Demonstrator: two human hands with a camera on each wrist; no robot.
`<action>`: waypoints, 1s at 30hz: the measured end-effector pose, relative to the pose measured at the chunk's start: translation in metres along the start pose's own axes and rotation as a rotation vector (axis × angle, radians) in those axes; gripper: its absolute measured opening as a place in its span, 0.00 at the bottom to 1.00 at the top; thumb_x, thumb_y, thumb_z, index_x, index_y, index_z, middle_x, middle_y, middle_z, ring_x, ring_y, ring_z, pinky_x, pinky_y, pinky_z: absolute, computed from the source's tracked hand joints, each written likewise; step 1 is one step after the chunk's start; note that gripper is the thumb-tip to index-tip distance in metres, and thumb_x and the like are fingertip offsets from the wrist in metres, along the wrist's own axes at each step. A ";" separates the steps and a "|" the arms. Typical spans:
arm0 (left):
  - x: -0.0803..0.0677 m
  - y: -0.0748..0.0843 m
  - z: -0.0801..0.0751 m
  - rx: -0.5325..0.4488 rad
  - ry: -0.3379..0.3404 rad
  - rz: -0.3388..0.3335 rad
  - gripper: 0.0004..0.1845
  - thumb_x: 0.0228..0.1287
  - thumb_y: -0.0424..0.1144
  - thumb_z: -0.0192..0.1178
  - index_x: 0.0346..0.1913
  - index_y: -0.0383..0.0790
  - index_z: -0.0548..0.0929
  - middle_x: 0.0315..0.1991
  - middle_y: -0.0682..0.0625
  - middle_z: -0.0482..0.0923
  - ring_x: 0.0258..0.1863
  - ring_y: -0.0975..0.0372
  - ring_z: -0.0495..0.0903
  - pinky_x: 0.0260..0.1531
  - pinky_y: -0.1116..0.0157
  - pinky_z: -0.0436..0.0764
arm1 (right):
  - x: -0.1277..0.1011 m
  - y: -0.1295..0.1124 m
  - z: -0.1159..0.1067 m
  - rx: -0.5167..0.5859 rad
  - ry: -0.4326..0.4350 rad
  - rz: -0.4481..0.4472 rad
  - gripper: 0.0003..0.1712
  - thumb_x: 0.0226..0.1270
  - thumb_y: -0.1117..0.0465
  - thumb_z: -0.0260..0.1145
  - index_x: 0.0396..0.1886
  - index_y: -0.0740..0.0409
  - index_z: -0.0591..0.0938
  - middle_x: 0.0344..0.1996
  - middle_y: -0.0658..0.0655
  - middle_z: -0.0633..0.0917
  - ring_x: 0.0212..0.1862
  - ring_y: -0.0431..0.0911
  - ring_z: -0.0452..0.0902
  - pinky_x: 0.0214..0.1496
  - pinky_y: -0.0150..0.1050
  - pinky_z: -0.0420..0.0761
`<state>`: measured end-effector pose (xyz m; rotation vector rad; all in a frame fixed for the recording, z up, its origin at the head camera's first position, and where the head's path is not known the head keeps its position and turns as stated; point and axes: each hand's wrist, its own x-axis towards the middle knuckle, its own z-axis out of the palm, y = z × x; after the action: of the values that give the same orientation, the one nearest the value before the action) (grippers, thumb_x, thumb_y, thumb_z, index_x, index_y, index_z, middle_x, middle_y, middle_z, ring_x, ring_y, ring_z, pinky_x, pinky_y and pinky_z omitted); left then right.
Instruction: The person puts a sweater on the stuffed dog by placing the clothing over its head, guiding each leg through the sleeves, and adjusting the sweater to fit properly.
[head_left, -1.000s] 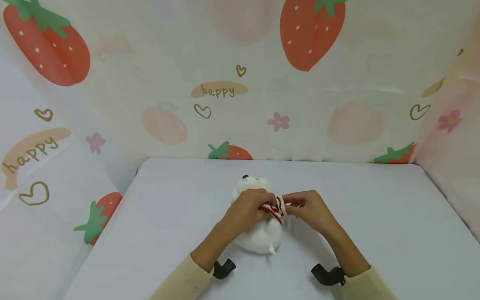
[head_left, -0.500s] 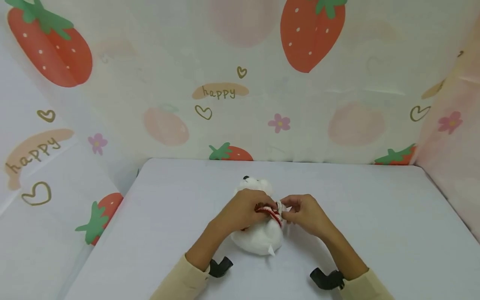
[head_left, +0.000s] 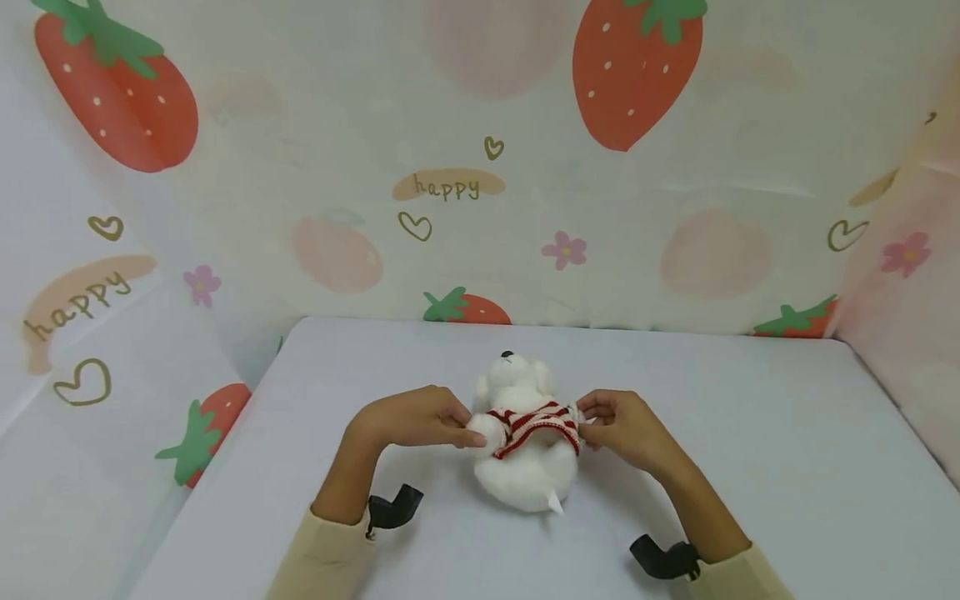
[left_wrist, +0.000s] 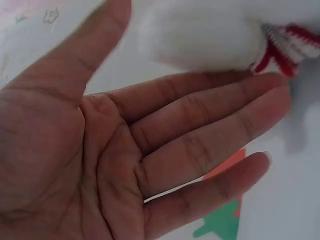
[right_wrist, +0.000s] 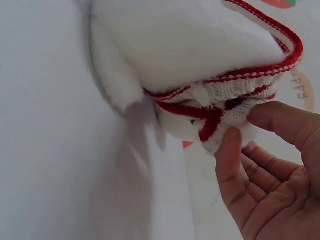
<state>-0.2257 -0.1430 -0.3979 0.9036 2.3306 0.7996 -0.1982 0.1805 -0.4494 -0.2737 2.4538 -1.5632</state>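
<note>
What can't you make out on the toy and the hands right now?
- Toy bear face: head view, turned away, too small.
- Left hand contact with the bear's arm: left wrist view blurred, fingertips hide it in the head view.
- Sweater sleeve opening: right wrist view, covered by right hand fingertips.

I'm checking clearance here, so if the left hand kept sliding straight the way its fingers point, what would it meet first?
Most likely the plush bear: the left hand points right along the table, fingertips already at the bear's white arm, beside the red-striped sweater.
</note>
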 end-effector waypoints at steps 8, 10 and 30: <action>0.018 0.004 0.018 -0.051 -0.020 0.061 0.25 0.70 0.48 0.65 0.17 0.49 0.68 0.15 0.60 0.53 0.18 0.69 0.52 0.22 0.68 0.54 | -0.007 0.006 -0.003 0.069 -0.074 0.021 0.18 0.67 0.67 0.68 0.54 0.71 0.82 0.39 0.59 0.88 0.33 0.48 0.85 0.38 0.40 0.85; 0.019 0.006 0.022 -0.055 -0.025 0.057 0.25 0.70 0.48 0.65 0.17 0.48 0.68 0.15 0.60 0.53 0.17 0.69 0.52 0.21 0.69 0.54 | -0.009 0.008 -0.003 0.084 -0.109 0.015 0.19 0.68 0.66 0.67 0.55 0.72 0.82 0.38 0.59 0.89 0.32 0.47 0.84 0.37 0.40 0.85; 0.025 0.021 0.021 0.035 0.069 0.040 0.23 0.72 0.49 0.62 0.18 0.47 0.70 0.15 0.59 0.56 0.18 0.69 0.56 0.21 0.69 0.57 | -0.005 -0.007 0.014 -0.143 0.046 -0.001 0.13 0.59 0.75 0.59 0.43 0.66 0.83 0.25 0.54 0.80 0.21 0.45 0.74 0.23 0.38 0.75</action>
<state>-0.2194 -0.1051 -0.4044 0.9539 2.4001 0.8213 -0.1897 0.1670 -0.4484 -0.2658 2.6058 -1.4117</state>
